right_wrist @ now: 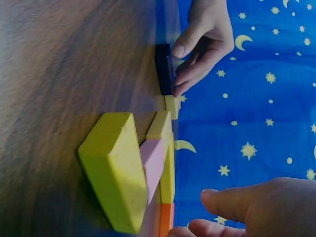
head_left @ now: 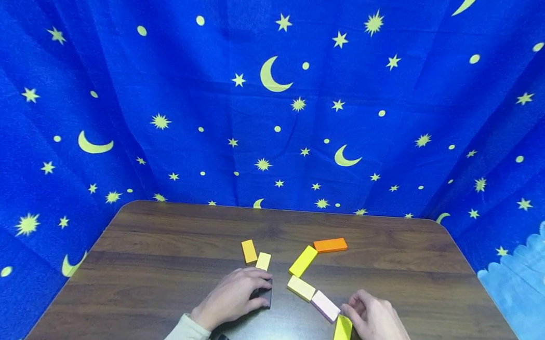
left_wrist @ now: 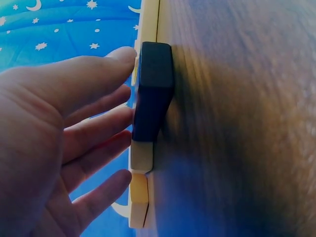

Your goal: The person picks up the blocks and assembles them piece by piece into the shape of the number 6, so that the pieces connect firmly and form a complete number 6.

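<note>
1. First, left hand (head_left: 233,296): fingers loosely spread, gripping nothing.
2. Amber block (head_left: 249,251), cream block (head_left: 263,261), dark block (head_left: 267,296) (just beside those fingers, contact unclear).
3. Pale block (head_left: 301,288), yellow block (head_left: 303,261), pink block (head_left: 325,305), orange block (head_left: 330,245), on worktop (head_left: 412,267).
4. Lime block (head_left: 342,334).
5. Right hand (head_left: 376,323), near it: fingers loosely bent, holding nothing.

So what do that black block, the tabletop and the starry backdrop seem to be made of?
Black block: perhaps painted wood, though plastic is possible; it looks smooth and opaque, with slightly rounded corners.
Tabletop: wood or wood-look laminate; brown grain streaks, and a soft sheen where light reflects.
Starry backdrop: most likely printed fabric, as it hangs in soft folds and creases.
</note>
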Available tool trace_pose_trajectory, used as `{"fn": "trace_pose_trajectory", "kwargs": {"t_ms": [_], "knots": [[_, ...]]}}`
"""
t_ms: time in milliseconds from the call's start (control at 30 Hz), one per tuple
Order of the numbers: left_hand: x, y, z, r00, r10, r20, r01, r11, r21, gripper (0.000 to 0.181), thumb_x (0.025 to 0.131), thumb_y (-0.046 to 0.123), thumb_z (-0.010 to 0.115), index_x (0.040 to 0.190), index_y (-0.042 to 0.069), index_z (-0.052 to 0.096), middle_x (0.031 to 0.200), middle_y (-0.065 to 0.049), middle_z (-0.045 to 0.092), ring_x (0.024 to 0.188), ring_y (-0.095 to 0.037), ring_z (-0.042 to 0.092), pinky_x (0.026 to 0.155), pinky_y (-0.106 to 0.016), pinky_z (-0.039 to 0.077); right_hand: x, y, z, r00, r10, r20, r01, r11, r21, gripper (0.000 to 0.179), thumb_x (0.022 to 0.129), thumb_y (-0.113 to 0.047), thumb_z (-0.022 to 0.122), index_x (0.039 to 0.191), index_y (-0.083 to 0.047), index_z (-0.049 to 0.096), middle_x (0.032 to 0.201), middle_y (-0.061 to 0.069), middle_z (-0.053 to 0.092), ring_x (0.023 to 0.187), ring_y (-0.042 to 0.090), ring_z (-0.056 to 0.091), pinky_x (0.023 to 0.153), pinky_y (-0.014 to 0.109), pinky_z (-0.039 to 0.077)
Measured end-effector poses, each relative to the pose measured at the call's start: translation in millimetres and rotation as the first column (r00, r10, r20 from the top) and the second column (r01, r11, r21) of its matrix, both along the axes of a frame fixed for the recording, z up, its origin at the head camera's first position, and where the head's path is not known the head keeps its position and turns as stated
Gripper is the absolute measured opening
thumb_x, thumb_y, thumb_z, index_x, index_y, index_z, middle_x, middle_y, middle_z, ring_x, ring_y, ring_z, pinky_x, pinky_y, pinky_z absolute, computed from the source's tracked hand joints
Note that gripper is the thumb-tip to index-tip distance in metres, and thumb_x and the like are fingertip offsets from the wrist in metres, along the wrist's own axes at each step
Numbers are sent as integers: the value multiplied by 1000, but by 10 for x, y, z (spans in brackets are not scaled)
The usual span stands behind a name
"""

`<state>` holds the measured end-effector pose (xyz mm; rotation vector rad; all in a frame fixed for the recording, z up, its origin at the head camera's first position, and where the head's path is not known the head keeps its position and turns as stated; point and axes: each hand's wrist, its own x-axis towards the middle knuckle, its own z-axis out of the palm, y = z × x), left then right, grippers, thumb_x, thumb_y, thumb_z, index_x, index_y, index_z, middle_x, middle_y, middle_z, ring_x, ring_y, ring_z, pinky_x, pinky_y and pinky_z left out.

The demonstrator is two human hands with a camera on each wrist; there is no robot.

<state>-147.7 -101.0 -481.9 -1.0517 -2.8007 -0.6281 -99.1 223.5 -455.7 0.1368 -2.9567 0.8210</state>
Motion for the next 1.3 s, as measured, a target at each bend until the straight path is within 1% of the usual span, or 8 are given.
{"fn": "trace_pose_trajectory", "kwargs": {"t_ms": [267,467,633,733,900,1067,1200,1300], "knots": [[-16,-5,12,1000,2,-12,-2,1000,5,31,90,31,75,116,14,75,129,0,68,120,-19,62,104,-42,49,-42,-136,72,993,51,-108,-53,999,-9,17,84,-17,80,80,-20,65,66,-17,57,59,-3,50,54,21,47],[-54,-52,18,998,12,-59,-11,1000,22,29,90,29,76,114,14,76,126,-1,69,118,-21,63,103,-41,50,-73,-291,93,982,124,-144,-131,990,-44,17,84,-14,80,81,-19,64,71,-16,55,61,-5,49,54,19,46],[-89,-104,10,996,43,-73,-41,999,30,28,89,27,77,114,14,76,123,-2,70,116,-21,64,101,-41,51,-94,-463,79,954,205,-218,-219,975,-45,15,83,-13,80,83,-17,66,77,-14,57,67,-3,55,57,19,50],[-117,-126,-13,995,71,-76,-66,996,67,26,89,25,77,112,13,76,122,-3,70,115,-20,64,100,-40,52,-114,-569,75,937,246,-248,-263,964,-37,15,82,-13,82,85,-15,67,81,-9,60,71,2,60,60,21,53],[-164,-175,-69,980,162,-114,-146,979,143,28,87,24,80,112,14,75,126,-4,68,117,-22,62,99,-42,53,-171,-746,89,930,303,-205,-316,948,-30,16,84,-13,80,95,-9,69,88,-2,65,72,6,60,60,22,51],[-195,-250,-98,960,261,-104,-246,959,144,33,85,20,81,116,13,74,130,-8,66,120,-26,62,100,-46,52,-264,-914,110,928,347,-134,-350,937,0,22,87,-18,78,105,-7,71,98,2,68,80,14,65,65,27,54],[-227,-301,-86,951,305,-47,-298,948,115,37,87,20,80,122,12,71,137,-11,62,125,-30,59,103,-50,49,-368,-1027,125,903,417,-103,-415,909,41,28,90,-20,76,112,-6,70,105,5,68,90,18,67,76,35,58],[-255,-326,-69,953,304,-4,-302,949,87,41,89,20,77,128,11,68,144,-11,57,130,-32,55,107,-52,46,-458,-1098,135,869,485,-102,-478,874,88,29,90,-20,76,115,-7,69,109,3,68,96,18,66,85,38,58]]}}
